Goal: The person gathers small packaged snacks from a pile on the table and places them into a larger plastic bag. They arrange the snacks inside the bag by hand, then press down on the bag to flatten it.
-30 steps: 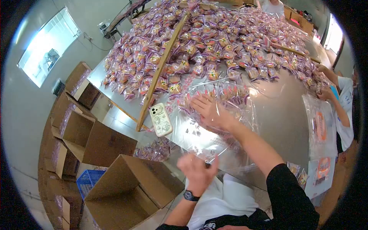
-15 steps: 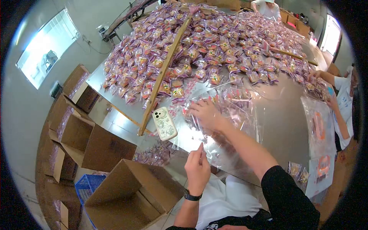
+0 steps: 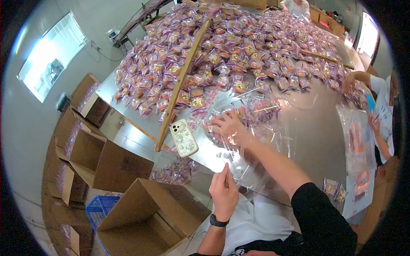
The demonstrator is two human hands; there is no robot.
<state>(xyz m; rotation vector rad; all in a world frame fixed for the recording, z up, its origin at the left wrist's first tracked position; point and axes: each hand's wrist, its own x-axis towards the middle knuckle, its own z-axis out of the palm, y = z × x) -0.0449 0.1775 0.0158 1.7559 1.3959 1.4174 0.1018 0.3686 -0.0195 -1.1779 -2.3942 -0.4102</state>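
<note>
A large clear plastic bag (image 3: 267, 149) lies on the metal table's near edge, with several small wrapped snack packets (image 3: 265, 109) inside its far part. My right hand (image 3: 232, 129) reaches into the bag, fingers spread and bent over the packets; clear film and glare partly cover it. My left hand (image 3: 224, 190), with a watch on the wrist, is closed in a pinch at the bag's near edge. A phone in a patterned pale case (image 3: 184, 137) lies left of the bag.
A heap of wrapped snacks (image 3: 239, 47) covers the far table, crossed by a wooden bar (image 3: 183, 81). Open cardboard boxes (image 3: 149, 217) and a blue crate (image 3: 100, 209) stand at left. Flat printed bags (image 3: 356, 136) lie at right, near a co-worker (image 3: 382, 102); another person (image 3: 297, 8) is behind.
My right hand has shifted slightly, its fingers more bent over the packets. My left hand is a little lower, still pinched. The co-worker's hands at right have moved apart.
</note>
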